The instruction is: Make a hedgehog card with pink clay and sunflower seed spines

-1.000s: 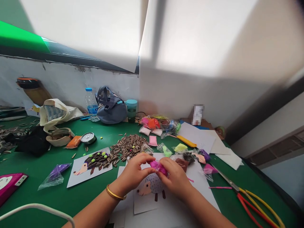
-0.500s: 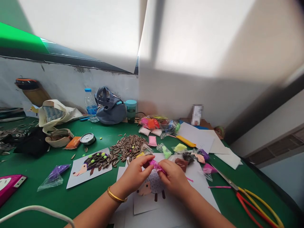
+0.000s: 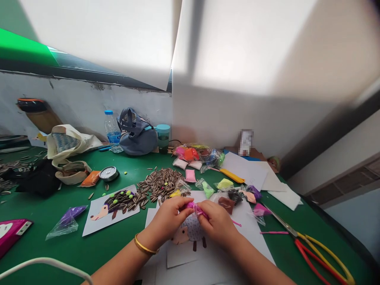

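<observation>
Pinched between my left hand (image 3: 169, 221) and my right hand (image 3: 218, 223) is a pink packet of modelling clay (image 3: 194, 206) in clear wrapping. Both hands have their fingers closed on it, hiding much of it. Just beneath them lies a hedgehog picture (image 3: 192, 233) with a peach face and brown legs, on white paper (image 3: 178, 273). Left of my hands rests a second hedgehog picture (image 3: 114, 204), covered with sunflower seeds and green dots. A heap of sunflower seeds (image 3: 160, 184) sits behind my left hand.
Scissors (image 3: 293, 233) with red and yellow handles lie at the right. Clay packets (image 3: 208, 189) are scattered behind my hands, near a yellow cutter (image 3: 233, 175). A purple clay bag (image 3: 69, 217) and a round tin (image 3: 109, 173) are on the left. Along the wall stand a water bottle (image 3: 113, 132) and a blue bag (image 3: 138, 138).
Both hands keep hold of the pink clay packet, with only slight finger movement. The view has shifted a little.
</observation>
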The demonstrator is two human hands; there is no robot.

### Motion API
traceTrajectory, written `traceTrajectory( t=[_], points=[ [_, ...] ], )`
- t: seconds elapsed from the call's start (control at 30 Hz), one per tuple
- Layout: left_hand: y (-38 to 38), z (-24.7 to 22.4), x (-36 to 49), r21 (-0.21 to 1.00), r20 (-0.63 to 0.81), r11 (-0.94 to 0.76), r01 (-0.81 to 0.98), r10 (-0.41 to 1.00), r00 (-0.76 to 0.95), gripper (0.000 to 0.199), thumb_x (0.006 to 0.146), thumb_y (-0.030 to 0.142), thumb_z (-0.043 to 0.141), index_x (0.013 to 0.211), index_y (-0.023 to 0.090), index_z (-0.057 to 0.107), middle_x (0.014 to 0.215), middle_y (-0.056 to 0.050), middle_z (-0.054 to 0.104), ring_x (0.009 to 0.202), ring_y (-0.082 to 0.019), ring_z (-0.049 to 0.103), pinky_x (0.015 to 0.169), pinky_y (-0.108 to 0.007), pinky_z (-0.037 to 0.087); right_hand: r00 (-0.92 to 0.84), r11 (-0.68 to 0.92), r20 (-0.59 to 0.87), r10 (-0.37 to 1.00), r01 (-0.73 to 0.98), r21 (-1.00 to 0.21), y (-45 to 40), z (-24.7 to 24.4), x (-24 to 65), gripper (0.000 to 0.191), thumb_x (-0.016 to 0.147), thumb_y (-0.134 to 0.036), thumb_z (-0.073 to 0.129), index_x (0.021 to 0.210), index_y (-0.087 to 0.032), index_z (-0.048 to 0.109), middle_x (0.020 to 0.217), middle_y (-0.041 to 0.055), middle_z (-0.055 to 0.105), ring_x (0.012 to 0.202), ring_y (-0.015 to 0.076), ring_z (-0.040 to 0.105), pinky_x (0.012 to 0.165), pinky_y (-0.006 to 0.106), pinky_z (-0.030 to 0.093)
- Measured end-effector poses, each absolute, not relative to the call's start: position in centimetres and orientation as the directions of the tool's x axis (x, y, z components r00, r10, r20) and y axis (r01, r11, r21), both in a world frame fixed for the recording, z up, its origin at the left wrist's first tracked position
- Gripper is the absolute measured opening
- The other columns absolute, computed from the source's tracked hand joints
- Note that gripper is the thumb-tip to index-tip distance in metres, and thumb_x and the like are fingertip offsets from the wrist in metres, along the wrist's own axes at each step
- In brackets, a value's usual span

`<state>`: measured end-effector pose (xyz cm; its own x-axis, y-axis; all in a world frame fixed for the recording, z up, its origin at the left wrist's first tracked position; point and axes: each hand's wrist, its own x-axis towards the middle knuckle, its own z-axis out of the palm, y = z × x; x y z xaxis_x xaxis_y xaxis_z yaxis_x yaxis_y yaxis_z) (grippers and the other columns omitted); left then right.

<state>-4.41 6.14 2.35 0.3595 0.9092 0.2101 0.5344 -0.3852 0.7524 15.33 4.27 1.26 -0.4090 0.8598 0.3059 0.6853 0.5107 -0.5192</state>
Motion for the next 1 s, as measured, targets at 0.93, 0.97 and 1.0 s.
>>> traceTrajectory(
  t=[0.93, 0.97, 1.0],
  points=[
    [5.2, 3.8, -4.3, 0.844, 0.310, -0.429, 0.321, 0.880, 0.361, 0.024, 0.083, 0.024, 0.068, 0.107, 0.026, 0.067, 0.102, -0.004, 0.055, 0.090, -0.018, 0.055, 0.080, -0.031, 0.050, -0.276, 0.267, 0.133, 0.952, 0.536, -0.801, 4.4, 2.2, 15.1, 0.020, 0.086, -0.037, 0.064, 0.097, -0.021, 0.059, 0.087, 0.0005, 0.064, 0.076, 0.0183, 0.057, 0.065, 0.027, 0.043],
    [5.1, 3.7, -4.3, 0.816, 0.318, -0.453, 0.358, 0.870, 0.377, 0.021, 0.084, 0.024, 0.068, 0.105, 0.027, 0.068, 0.100, -0.003, 0.055, 0.090, -0.018, 0.054, 0.080, -0.031, 0.049, -0.297, 0.280, 0.134, 0.945, 0.528, -0.802, 4.3, 2.3, 15.0, 0.018, 0.087, -0.035, 0.063, 0.098, -0.021, 0.059, 0.087, 0.0002, 0.065, 0.076, 0.0178, 0.057, 0.065, 0.026, 0.043],
    [5.1, 3.6, -4.3, 0.787, 0.326, -0.475, 0.393, 0.862, 0.389, 0.017, 0.086, 0.023, 0.066, 0.102, 0.027, 0.069, 0.097, -0.003, 0.055, 0.089, -0.018, 0.054, 0.079, -0.031, 0.048, -0.323, 0.300, 0.141, 0.936, 0.521, -0.799, 4.2, 2.4, 14.9, 0.016, 0.088, -0.033, 0.061, 0.098, -0.021, 0.059, 0.087, 0.0001, 0.065, 0.076, 0.0174, 0.058, 0.066, 0.026, 0.043]
  ],
)
